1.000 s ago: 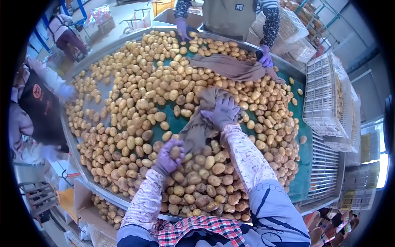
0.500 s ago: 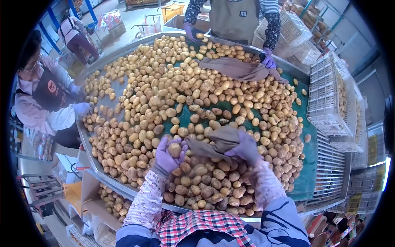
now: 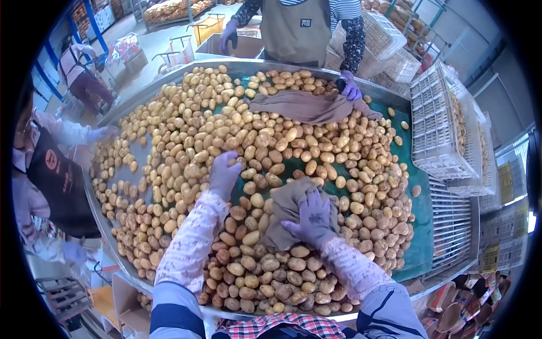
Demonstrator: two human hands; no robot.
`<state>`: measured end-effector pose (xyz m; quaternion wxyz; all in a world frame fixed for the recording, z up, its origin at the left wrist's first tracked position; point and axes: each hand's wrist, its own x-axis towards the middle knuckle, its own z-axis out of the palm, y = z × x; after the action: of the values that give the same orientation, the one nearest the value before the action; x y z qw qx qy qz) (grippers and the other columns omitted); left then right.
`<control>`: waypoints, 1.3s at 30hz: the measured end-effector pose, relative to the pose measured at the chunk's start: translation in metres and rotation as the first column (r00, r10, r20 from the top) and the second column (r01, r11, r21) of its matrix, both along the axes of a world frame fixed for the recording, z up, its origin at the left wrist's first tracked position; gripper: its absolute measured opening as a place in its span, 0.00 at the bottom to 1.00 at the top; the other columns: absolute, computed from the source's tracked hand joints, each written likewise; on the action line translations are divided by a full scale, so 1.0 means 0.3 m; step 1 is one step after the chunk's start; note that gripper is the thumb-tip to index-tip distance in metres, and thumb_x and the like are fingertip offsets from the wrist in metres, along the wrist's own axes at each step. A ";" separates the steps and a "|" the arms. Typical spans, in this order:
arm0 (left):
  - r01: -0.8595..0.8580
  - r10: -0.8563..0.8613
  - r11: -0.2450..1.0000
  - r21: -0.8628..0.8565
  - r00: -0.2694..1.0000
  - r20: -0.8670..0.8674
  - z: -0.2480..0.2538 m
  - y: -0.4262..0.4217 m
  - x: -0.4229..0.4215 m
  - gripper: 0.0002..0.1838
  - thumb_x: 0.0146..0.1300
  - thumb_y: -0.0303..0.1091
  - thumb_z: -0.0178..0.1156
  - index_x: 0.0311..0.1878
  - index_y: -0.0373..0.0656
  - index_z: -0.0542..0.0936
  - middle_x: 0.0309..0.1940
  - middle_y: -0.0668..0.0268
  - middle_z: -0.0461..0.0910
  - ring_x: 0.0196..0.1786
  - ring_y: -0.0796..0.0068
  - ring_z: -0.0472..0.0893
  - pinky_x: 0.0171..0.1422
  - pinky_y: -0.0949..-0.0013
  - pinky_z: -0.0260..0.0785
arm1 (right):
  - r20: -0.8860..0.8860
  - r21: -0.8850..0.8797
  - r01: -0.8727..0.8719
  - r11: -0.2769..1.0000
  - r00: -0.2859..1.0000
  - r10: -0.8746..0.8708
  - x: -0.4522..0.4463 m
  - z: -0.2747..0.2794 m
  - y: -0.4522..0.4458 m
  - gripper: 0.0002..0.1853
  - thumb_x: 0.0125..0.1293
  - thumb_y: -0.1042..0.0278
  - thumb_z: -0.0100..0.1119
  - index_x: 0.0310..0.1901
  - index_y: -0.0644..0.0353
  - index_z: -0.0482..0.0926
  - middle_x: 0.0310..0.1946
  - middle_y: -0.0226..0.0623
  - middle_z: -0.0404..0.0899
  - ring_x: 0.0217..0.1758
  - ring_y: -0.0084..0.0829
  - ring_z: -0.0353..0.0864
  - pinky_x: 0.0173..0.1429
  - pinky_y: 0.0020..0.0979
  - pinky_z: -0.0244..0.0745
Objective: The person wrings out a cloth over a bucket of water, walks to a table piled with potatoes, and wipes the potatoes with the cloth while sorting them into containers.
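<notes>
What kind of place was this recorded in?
Probably a potato sorting or packing shed: potatoes cover a metal-rimmed table, gloved workers stand around it, and slatted plastic crates of potatoes are stacked beside it.

the cloth (image 3: 285, 219) is grey-brown, the potatoes (image 3: 276, 263) yellow-brown, the apron (image 3: 265, 326) red-and-white checked.

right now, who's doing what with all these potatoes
The person wearing the camera has their gloved right hand pressed on a crumpled cloth over the potatoes, while their gloved left hand is out among the potatoes further up the table. A co-worker opposite has one hand by another cloth. A second co-worker stands at the left edge.
</notes>
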<state>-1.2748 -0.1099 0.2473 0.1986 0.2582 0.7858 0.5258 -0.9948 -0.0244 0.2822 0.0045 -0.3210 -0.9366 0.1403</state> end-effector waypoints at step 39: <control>0.383 -0.716 0.487 -0.785 0.690 -0.108 -0.022 0.361 -0.295 0.32 0.54 0.31 0.63 0.66 0.48 0.70 0.61 0.51 0.75 0.64 0.48 0.75 0.68 0.55 0.67 | -0.155 0.389 0.462 0.797 0.886 -0.437 -0.215 -0.150 0.748 0.42 0.54 0.39 0.65 0.64 0.61 0.70 0.68 0.53 0.65 0.73 0.55 0.59 0.75 0.52 0.53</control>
<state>-1.3634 -0.0016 0.2409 0.2684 0.5114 0.8162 0.0154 -1.0595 0.2001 0.2373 0.1325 -0.5213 -0.8410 -0.0580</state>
